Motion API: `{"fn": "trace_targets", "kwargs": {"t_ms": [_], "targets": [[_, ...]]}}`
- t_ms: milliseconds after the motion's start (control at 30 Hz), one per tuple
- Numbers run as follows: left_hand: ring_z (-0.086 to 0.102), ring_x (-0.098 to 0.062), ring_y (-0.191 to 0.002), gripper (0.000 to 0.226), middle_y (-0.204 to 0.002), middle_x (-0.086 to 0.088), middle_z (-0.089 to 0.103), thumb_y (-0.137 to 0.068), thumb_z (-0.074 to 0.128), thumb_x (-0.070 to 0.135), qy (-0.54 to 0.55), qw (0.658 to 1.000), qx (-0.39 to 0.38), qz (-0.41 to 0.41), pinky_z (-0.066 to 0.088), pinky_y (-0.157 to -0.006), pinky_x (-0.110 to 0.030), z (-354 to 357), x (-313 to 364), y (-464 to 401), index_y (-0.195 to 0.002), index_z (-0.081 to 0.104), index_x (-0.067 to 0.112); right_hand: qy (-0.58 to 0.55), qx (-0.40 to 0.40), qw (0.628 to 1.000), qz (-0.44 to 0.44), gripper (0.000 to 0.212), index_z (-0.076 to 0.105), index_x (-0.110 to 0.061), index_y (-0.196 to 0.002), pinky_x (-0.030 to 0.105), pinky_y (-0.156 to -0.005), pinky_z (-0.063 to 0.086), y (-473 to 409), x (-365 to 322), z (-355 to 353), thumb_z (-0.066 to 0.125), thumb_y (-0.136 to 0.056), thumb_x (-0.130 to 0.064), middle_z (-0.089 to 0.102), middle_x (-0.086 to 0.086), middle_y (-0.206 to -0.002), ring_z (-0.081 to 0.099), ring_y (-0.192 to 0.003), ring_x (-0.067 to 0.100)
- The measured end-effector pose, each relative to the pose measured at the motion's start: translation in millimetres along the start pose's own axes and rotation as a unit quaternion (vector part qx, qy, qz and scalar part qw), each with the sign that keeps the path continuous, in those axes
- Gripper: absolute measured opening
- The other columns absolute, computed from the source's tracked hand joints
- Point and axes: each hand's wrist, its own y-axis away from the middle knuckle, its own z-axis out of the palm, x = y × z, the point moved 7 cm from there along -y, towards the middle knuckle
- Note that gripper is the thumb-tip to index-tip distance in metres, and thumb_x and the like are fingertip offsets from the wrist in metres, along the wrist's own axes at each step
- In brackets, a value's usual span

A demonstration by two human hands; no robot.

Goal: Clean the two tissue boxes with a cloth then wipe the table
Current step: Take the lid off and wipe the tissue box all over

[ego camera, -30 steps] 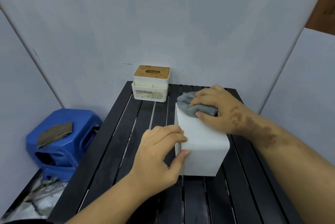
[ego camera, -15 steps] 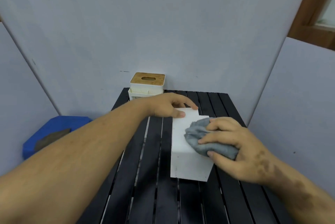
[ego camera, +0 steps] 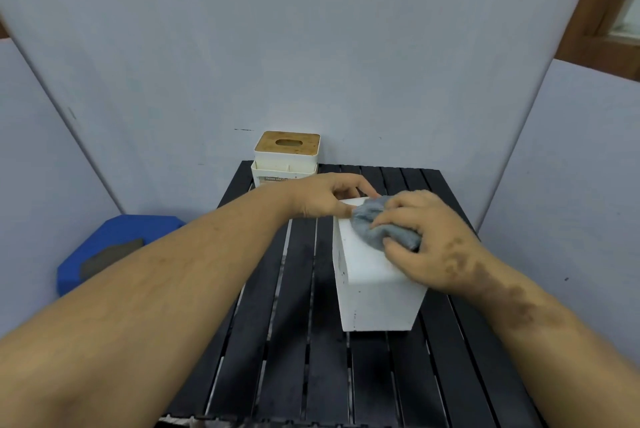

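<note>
A plain white tissue box point(ego camera: 372, 289) lies on the black slatted table point(ego camera: 301, 341), near its middle. My left hand point(ego camera: 325, 197) grips the box's far left corner, thumb on the side and fingers over the far end. My right hand point(ego camera: 426, 237) holds a crumpled grey cloth point(ego camera: 375, 228) and presses it on the far part of the box's top face. A second tissue box point(ego camera: 285, 159), white with a wooden lid and an oval slot, stands at the table's far left edge against the wall.
A blue plastic stool point(ego camera: 114, 247) with a dark flat pad point(ego camera: 110, 256) on it stands to the left of the table, lower down. Grey panels close in the back and both sides. A wooden window frame point(ego camera: 602, 5) shows at the upper right.
My right hand has slid the cloth along the box's top from the near part toward the far end. My left hand keeps its grip on the far corner.
</note>
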Motion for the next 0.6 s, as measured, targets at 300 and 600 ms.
{"fn": "trace_targets", "kwargs": {"t_ms": [300, 600], "targets": [[0.059, -0.034, -0.128, 0.038, -0.137, -0.018, 0.061, -0.08, 0.074, 0.048, 0.039, 0.999, -0.005, 0.003, 0.046, -0.114, -0.052, 2, -11, -1, -0.118, 0.069, 0.049, 0.02, -0.008, 1.0, 0.002, 0.021, 0.077, -0.022, -0.083, 0.038, -0.085, 0.048, 6, 10, -13, 0.059, -0.071, -0.021, 0.068, -0.01, -0.086, 0.057, -0.088, 0.008], [0.06, -0.023, -0.123, 0.035, -0.137, -0.016, 0.062, -0.081, 0.075, 0.043, 0.068, 0.998, 0.005, -0.001, 0.045, -0.113, -0.044, 5, -12, 2, -0.115, 0.07, 0.049, -0.047, -0.047, 0.996, -0.062, 0.019, 0.076, -0.02, -0.084, 0.028, -0.09, 0.048, 22, -8, -12, 0.063, -0.072, -0.012, 0.068, -0.012, -0.088, 0.062, -0.094, 0.008]]}}
